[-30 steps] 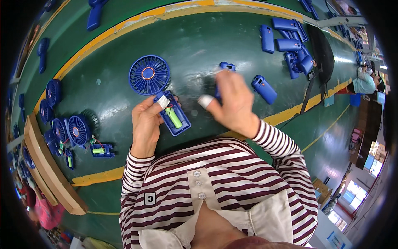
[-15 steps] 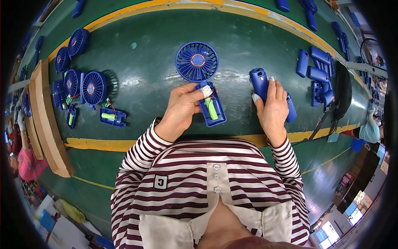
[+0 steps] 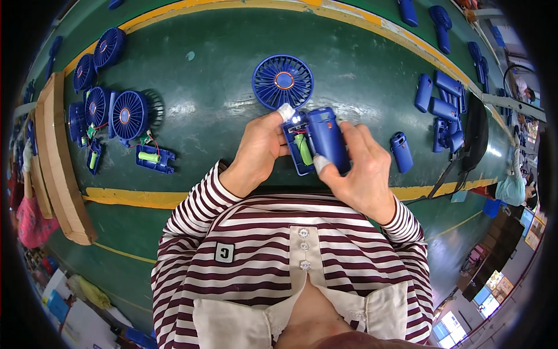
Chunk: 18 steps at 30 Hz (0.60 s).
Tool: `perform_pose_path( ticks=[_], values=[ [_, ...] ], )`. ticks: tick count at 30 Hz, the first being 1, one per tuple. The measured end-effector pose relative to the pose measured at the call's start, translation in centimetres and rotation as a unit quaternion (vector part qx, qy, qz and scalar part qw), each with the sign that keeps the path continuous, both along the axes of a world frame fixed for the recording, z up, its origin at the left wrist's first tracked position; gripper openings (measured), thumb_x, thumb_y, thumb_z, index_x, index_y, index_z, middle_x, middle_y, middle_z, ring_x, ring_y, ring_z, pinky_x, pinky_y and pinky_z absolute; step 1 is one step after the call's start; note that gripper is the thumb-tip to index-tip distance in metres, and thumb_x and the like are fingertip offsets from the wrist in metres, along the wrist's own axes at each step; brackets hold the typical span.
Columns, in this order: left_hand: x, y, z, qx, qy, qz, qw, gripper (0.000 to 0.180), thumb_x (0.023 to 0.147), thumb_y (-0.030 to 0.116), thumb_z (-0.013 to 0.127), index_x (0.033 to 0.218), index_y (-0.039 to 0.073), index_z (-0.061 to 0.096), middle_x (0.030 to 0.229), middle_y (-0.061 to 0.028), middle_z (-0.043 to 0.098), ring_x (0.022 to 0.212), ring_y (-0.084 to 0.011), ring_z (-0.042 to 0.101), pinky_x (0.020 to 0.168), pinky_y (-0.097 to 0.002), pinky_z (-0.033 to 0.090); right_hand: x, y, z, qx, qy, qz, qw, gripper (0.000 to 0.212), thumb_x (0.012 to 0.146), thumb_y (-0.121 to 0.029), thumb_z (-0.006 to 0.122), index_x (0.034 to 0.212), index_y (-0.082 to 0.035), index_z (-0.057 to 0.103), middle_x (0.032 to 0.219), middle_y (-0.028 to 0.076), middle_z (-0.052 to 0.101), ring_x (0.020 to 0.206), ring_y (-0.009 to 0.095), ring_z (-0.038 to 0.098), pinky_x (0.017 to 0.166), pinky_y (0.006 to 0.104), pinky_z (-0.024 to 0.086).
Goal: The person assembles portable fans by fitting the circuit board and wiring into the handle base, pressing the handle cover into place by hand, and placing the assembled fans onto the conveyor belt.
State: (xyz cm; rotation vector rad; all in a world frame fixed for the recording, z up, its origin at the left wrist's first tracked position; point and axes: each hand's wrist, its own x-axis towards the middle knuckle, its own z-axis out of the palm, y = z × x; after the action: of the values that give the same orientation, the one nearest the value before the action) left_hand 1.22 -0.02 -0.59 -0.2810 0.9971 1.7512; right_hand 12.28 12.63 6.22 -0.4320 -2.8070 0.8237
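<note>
My left hand (image 3: 259,146) grips a blue handheld fan (image 3: 283,81) by its handle, the fan head pointing away from me. The handle lies opened, showing a green battery cell (image 3: 303,149) and some wiring inside. In my right hand (image 3: 363,168) is a blue handle cover (image 3: 328,139), pinched between thumb and fingers. It hangs right beside the open handle, partly overlapping its right edge; whether they touch I cannot tell. White wrappings cover the thumb tips of both hands. Another blue handle cover (image 3: 401,153) lies on the table to the right of my right hand.
At the left, several blue fans (image 3: 128,115) stand grouped, some with opened handles and batteries (image 3: 149,157) showing. A cardboard tray (image 3: 61,168) borders them. Several blue covers (image 3: 444,108) are piled at the right by a black bag (image 3: 476,131). Yellow strips (image 3: 136,198) edge the green table.
My right hand has picked up one handle cover from the table and brought it left to the open fan handle. The left hand still holds the fan.
</note>
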Motion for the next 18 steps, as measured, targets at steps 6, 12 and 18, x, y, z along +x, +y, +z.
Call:
perform_pose_path(
  ticks=[6, 12, 18],
  values=[
    [0.0, -0.1, 0.3, 0.029, -0.001, -0.009, 1.000, 0.042, 0.087, 0.040, 0.046, 0.107, 0.003, 0.051, 0.103, -0.0087, 0.057, 0.092, -0.0182, 0.056, 0.075, -0.0355, 0.047, -1.2, -1.3, -0.9, 0.013, -0.041, 0.034, 0.999, 0.046, 0.059, -0.017, 0.066, 0.098, 0.006, 0.054, 0.076, 0.013, 0.053, 0.064, 0.028, 0.058, 0.052, 0.0380, 0.047],
    [-0.1, 0.0, 0.4, 0.009, -0.003, -0.003, 1.000, 0.042, 0.090, 0.039, 0.041, 0.109, 0.002, 0.049, 0.098, -0.0061, 0.058, 0.087, -0.0181, 0.057, 0.079, -0.0336, 0.047, -1.8, -1.7, -1.5, 0.026, -0.050, 0.053, 0.997, 0.049, 0.059, -0.017, 0.065, 0.100, 0.007, 0.052, 0.077, 0.015, 0.052, 0.064, 0.029, 0.057, 0.051, 0.0385, 0.048],
    [0.3, 0.1, -0.2, -0.012, 0.040, -0.029, 0.999, 0.022, 0.085, 0.017, 0.056, 0.099, 0.001, 0.058, 0.089, -0.0058, 0.061, 0.078, -0.0126, 0.059, 0.069, -0.0270, 0.050, -1.8, -1.9, -2.0, 0.049, -0.039, 0.060, 0.996, 0.051, 0.060, -0.017, 0.065, 0.101, 0.009, 0.051, 0.079, 0.015, 0.051, 0.065, 0.029, 0.058, 0.049, 0.0375, 0.048]
  ],
)
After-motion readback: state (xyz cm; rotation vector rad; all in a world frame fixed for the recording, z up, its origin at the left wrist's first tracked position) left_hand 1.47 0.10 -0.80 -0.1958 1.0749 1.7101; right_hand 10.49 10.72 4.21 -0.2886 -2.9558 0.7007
